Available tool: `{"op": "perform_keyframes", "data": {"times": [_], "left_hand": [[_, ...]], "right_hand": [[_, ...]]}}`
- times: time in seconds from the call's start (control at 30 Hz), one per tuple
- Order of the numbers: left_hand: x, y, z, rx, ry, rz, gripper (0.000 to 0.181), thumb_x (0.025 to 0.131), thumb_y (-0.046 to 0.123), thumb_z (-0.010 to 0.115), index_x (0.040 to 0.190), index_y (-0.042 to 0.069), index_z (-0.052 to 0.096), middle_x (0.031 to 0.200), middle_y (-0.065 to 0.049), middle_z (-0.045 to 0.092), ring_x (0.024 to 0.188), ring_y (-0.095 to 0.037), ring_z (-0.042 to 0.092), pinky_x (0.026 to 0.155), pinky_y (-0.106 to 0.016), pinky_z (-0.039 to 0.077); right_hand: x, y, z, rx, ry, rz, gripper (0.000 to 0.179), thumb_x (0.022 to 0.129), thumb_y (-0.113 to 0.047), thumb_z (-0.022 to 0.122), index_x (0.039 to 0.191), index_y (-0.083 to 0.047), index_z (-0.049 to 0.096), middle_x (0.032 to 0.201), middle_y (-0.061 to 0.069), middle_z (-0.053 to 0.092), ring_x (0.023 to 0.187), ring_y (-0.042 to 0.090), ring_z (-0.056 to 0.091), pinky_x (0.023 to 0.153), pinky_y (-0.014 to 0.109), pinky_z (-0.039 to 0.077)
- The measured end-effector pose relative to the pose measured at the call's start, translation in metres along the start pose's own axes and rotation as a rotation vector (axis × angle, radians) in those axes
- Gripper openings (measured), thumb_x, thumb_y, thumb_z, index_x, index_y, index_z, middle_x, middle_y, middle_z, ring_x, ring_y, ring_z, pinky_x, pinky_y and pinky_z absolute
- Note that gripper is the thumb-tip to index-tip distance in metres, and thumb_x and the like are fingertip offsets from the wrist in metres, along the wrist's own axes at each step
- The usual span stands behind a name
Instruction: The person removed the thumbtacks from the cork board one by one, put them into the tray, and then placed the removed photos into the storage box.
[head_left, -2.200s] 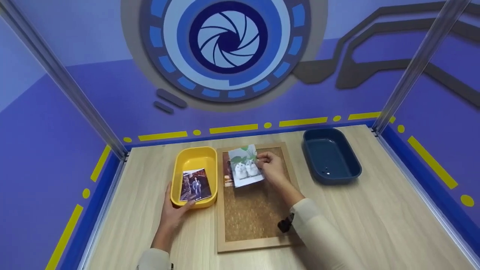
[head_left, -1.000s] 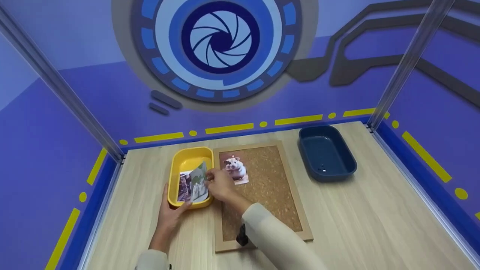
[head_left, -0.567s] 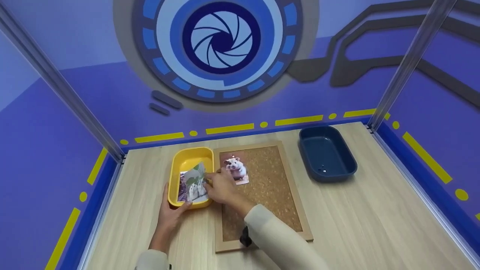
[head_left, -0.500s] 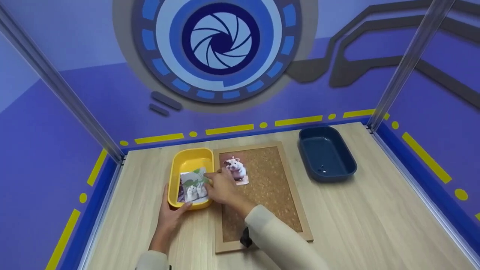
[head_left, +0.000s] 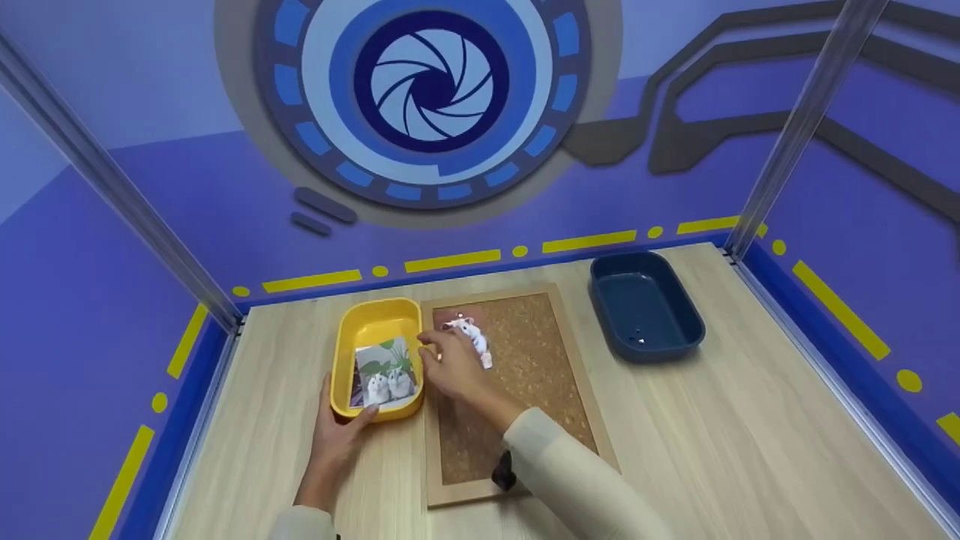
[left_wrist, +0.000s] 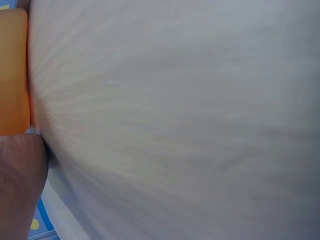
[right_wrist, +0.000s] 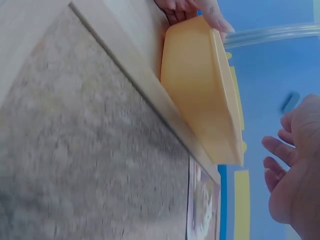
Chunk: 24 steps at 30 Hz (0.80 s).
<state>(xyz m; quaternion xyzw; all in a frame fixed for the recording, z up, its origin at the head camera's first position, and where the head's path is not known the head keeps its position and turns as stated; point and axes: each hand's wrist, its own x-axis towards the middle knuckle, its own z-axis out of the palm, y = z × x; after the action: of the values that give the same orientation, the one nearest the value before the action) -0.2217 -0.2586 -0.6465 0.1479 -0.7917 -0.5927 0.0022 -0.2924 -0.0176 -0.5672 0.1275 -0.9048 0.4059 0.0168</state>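
My left hand grips the near left corner of a yellow bin, its thumb over the rim. Inside the bin a photo of two white hamsters lies flat, mostly covering another, darker photo. My right hand, fingers loosely bent and holding nothing, hovers beside the bin's right rim over a wood-framed corkboard. On the board's upper left is a photo of one hamster, partly hidden by that hand; a small pin shows at its top. The right wrist view shows the bin beside the board's frame.
A dark blue bin with a few small shiny pieces in it stands at the back right of the wooden table. Patterned blue-purple walls enclose the table at the back and sides, with metal posts at the corners.
My right hand brought the two-hamster photo left from over the board, laid it in the yellow bin, let go and drew back slightly right. My left hand kept its grip on the bin.
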Motion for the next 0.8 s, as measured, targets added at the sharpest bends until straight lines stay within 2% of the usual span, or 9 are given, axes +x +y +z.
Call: {"op": "perform_keyframes", "data": {"times": [0.13, 0.2, 0.27, 0.4, 0.53, 0.63, 0.8], "left_hand": [[0.000, 0.000, 0.000, -0.001, 0.002, 0.004, 0.106, 0.102, 0.033, 0.074, 0.172, 0.039, -0.005, 0.184, -0.001, 0.008, 0.170, -0.032, 0.009, 0.139, -0.058, 0.010], [0.000, 0.000, 0.000, 0.009, 0.010, 0.000, 0.105, 0.102, 0.033, 0.073, 0.172, 0.039, -0.005, 0.184, -0.001, 0.007, 0.171, -0.032, 0.008, 0.139, -0.058, 0.010], [0.001, 0.000, 0.001, 0.016, 0.021, -0.002, 0.104, 0.103, 0.034, 0.073, 0.172, 0.039, -0.005, 0.184, -0.002, 0.007, 0.170, -0.032, 0.009, 0.139, -0.059, 0.011], [0.001, 0.000, 0.001, 0.018, 0.036, -0.019, 0.102, 0.103, 0.035, 0.072, 0.172, 0.040, -0.003, 0.183, -0.001, 0.009, 0.170, -0.031, 0.011, 0.139, -0.057, 0.014], [0.001, 0.000, 0.001, 0.016, 0.034, -0.033, 0.101, 0.103, 0.037, 0.072, 0.172, 0.040, -0.002, 0.183, 0.000, 0.010, 0.170, -0.031, 0.011, 0.139, -0.057, 0.014], [0.000, 0.001, 0.002, 0.023, 0.034, -0.034, 0.100, 0.103, 0.037, 0.071, 0.172, 0.039, -0.002, 0.183, 0.000, 0.010, 0.170, -0.031, 0.011, 0.139, -0.057, 0.014], [-0.001, 0.001, 0.004, 0.012, 0.044, -0.021, 0.100, 0.103, 0.038, 0.071, 0.172, 0.039, 0.000, 0.183, -0.001, 0.012, 0.170, -0.031, 0.013, 0.139, -0.057, 0.015]], "right_hand": [[0.000, 0.011, -0.008, -0.024, 0.028, -0.008, 0.033, 0.108, -0.030, 0.063, 0.139, -0.021, 0.071, 0.133, -0.001, 0.069, 0.127, 0.018, 0.061, 0.111, 0.040, 0.058], [0.001, 0.018, -0.013, -0.007, 0.029, -0.004, 0.033, 0.108, -0.028, 0.063, 0.139, -0.020, 0.070, 0.137, 0.000, 0.067, 0.129, 0.018, 0.061, 0.112, 0.039, 0.058], [0.002, 0.025, -0.017, 0.036, 0.037, 0.003, 0.032, 0.108, -0.027, 0.063, 0.138, -0.020, 0.071, 0.135, 0.002, 0.066, 0.126, 0.019, 0.063, 0.108, 0.039, 0.060], [0.004, 0.039, -0.026, 0.097, 0.082, 0.010, 0.028, 0.107, -0.022, 0.065, 0.133, -0.017, 0.074, 0.125, 0.005, 0.070, 0.119, 0.023, 0.064, 0.103, 0.046, 0.060], [0.006, 0.055, -0.034, 0.099, 0.129, -0.023, 0.027, 0.104, -0.016, 0.068, 0.129, -0.008, 0.076, 0.120, 0.012, 0.078, 0.117, 0.033, 0.067, 0.105, 0.055, 0.056], [0.008, 0.067, -0.038, 0.100, 0.143, -0.036, 0.029, 0.102, -0.012, 0.069, 0.128, -0.002, 0.075, 0.119, 0.015, 0.079, 0.116, 0.036, 0.068, 0.105, 0.056, 0.055], [0.006, 0.077, -0.044, 0.137, 0.130, 0.017, 0.029, 0.102, -0.014, 0.068, 0.129, -0.004, 0.075, 0.119, 0.013, 0.078, 0.118, 0.032, 0.067, 0.105, 0.053, 0.055]]}}
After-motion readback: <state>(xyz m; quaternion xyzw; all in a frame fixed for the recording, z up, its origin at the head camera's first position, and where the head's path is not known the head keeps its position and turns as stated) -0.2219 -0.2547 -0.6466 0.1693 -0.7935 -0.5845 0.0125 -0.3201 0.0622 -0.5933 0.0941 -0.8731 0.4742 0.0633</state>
